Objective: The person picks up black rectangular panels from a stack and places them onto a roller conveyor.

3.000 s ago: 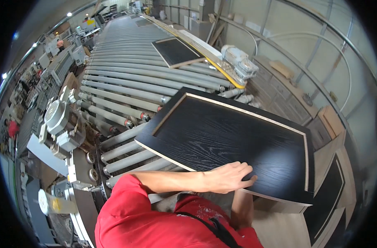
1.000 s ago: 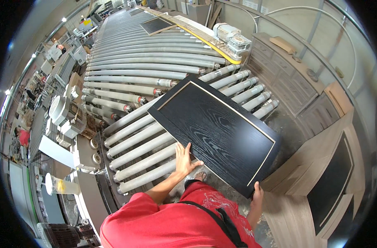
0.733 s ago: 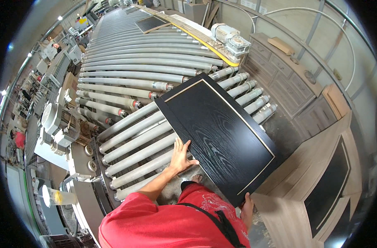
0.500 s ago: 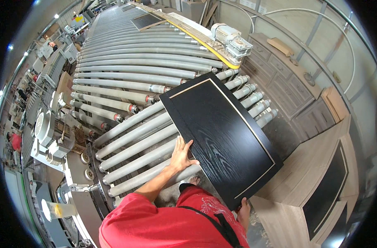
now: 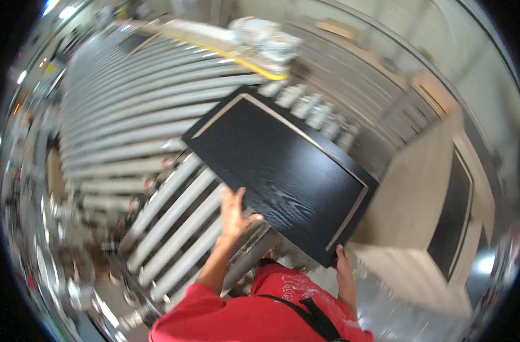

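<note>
A large black wood-grain panel (image 5: 288, 176) with a thin pale strip inlaid along its border hangs tilted in front of me, its far part over the conveyor rollers. Along its near long edge, my left hand (image 5: 234, 215) supports it, thumb over the face and fingers spread at the rim. My right hand (image 5: 342, 263) grips the near right corner, thumb on top and the other fingers hidden beneath. How far the panel rests on the rollers cannot be told.
A roller conveyor (image 5: 180, 219) runs from near left to far left, with a yellow-edged rail (image 5: 231, 57) and a motor (image 5: 265, 37). At right stands a pale wood stack (image 5: 408, 176) with another dark panel (image 5: 453, 211) on it. Drawer cabinets (image 5: 351, 68) line the wall.
My view has swung right, blurring the surroundings. Both hands keep hold of the panel, which has turned to lie more crosswise. My right hand shows more from under the corner.
</note>
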Action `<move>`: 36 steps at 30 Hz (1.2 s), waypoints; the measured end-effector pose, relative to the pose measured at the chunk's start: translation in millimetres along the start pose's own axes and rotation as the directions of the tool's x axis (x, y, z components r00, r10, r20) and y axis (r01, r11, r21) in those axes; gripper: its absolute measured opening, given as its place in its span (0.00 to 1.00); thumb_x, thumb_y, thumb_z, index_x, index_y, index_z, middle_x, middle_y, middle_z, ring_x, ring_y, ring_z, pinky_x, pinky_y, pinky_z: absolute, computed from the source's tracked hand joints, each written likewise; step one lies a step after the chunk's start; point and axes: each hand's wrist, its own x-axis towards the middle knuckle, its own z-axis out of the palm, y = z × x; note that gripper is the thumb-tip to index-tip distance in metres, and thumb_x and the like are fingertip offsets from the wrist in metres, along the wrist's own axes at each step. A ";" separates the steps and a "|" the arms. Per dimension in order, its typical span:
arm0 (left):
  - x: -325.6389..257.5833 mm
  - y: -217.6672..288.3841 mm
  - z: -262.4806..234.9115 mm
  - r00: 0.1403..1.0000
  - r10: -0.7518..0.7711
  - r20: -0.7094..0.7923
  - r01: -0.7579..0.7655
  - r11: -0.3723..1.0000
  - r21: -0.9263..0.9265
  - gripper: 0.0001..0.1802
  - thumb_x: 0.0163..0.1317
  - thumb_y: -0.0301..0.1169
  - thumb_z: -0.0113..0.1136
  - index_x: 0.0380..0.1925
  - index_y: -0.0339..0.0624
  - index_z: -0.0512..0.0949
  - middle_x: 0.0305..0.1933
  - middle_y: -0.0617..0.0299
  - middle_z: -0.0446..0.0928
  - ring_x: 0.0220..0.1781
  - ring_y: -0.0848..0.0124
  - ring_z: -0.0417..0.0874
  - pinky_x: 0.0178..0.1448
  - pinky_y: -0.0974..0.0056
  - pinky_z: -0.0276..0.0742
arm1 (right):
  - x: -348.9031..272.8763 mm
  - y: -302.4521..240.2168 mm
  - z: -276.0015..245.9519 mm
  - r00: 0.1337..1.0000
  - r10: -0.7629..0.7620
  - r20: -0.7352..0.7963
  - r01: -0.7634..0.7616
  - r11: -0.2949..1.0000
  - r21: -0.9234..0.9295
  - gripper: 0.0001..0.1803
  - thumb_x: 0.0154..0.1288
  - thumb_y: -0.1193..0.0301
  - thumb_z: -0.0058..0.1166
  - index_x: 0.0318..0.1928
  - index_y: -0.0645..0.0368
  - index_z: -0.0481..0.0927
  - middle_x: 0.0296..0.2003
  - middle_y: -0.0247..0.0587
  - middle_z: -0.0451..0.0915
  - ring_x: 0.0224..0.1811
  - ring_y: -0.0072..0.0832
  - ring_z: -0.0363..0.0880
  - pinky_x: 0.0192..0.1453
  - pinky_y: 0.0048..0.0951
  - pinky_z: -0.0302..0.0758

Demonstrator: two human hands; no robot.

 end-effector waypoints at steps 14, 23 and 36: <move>30.8 51.7 3.6 0.989 -0.048 -0.143 0.051 0.999 0.015 0.41 0.58 0.31 0.68 0.71 0.48 0.63 0.79 0.31 0.38 0.80 0.39 0.45 0.80 0.46 0.49 | -67.3 -59.5 -161.6 0.733 -0.476 -0.486 0.243 0.850 -0.467 0.19 0.66 0.57 0.62 0.48 0.58 0.81 0.37 0.43 0.86 0.41 0.31 0.85 0.50 0.33 0.79; -87.9 200.7 77.5 0.783 0.514 0.351 -0.540 0.841 -0.028 0.33 0.63 0.40 0.63 0.66 0.39 0.68 0.75 0.38 0.56 0.77 0.44 0.57 0.78 0.49 0.55 | -61.3 -136.3 -291.8 0.487 -0.703 -0.519 0.180 0.662 -0.727 0.15 0.58 0.67 0.65 0.42 0.63 0.80 0.39 0.49 0.81 0.48 0.46 0.79 0.54 0.41 0.74; -202.0 88.4 218.2 0.799 -0.004 0.601 -0.175 0.955 0.238 0.21 0.63 0.50 0.60 0.48 0.50 0.82 0.47 0.46 0.83 0.51 0.47 0.83 0.55 0.51 0.78 | 18.2 -157.3 -398.7 0.382 -0.878 -0.290 0.095 0.350 -0.932 0.23 0.62 0.57 0.60 0.50 0.63 0.79 0.53 0.50 0.76 0.63 0.47 0.69 0.69 0.53 0.61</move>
